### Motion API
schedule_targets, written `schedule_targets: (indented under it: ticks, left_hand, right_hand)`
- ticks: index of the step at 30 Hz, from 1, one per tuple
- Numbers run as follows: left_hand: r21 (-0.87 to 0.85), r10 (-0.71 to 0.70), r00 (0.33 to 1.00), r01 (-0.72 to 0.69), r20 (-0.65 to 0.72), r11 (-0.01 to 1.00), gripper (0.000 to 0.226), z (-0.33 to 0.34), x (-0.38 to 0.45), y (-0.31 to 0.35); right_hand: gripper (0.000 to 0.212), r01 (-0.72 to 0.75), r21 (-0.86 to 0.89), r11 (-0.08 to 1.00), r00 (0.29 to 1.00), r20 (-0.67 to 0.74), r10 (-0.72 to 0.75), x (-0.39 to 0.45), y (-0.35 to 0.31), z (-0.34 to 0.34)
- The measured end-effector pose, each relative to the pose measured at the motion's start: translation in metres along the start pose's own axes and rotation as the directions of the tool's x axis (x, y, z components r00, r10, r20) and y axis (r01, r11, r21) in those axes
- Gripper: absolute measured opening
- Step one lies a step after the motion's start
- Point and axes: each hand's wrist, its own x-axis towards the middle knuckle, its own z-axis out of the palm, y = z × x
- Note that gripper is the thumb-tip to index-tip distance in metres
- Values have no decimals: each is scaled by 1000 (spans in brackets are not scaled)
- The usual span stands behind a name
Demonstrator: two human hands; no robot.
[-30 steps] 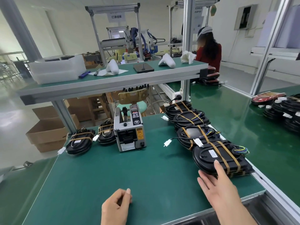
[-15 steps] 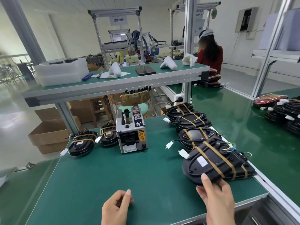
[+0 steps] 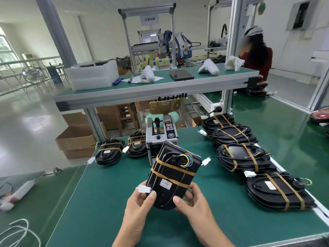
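Note:
Above the middle of the green table [image 3: 99, 198] I hold up a black plastic housing bundle [image 3: 173, 173] bound with two strips of brown tape, coloured wires looped at its top. My left hand [image 3: 140, 205] grips its lower left edge, thumb just below a white connector [image 3: 143, 189]. My right hand [image 3: 194, 205] grips its lower right edge, thumb on the front face. A white label is stuck on the bundle's face.
A grey tape dispenser [image 3: 161, 138] stands right behind the held bundle. Several taped black bundles [image 3: 243, 157] run in a row along the table's right edge; two more [image 3: 109, 152] lie at the back left. A raised shelf [image 3: 151, 90] crosses overhead. A person [image 3: 256, 56] sits far right.
My right hand lifted the nearest bundle off the right-hand row and carried it left to the middle. My left hand rose from the table and took hold of the bundle too.

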Motion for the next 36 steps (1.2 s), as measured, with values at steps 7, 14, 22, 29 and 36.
schedule_targets:
  ticks: [7,14,22,29,36]
  left_hand:
    - [62,36,991,-29,-127,998,69,-39,5,-18]
    - [-17,71,976,-76,-208,997,51,-54,11,-19]
    - [21,15,994,-13,-110,1000,38,-38,19,-34]
    - [-5,22,996,-22,-83,1000,38,-41,26,-36]
    - [-53,42,999,-44,-34,998,30,-38,24,-38]
  right_hand:
    - [35,112,-440,891,994,70,-90,23,-41,-20]
    - [32,195,-664,722,980,157,-120,48,-58,-17]
    - [36,130,-603,787,991,103,-85,54,-31,-27]
    - [41,109,-613,782,993,110,-53,56,-21,-28]
    - [38,82,-627,774,991,133,2,48,-24,-34]
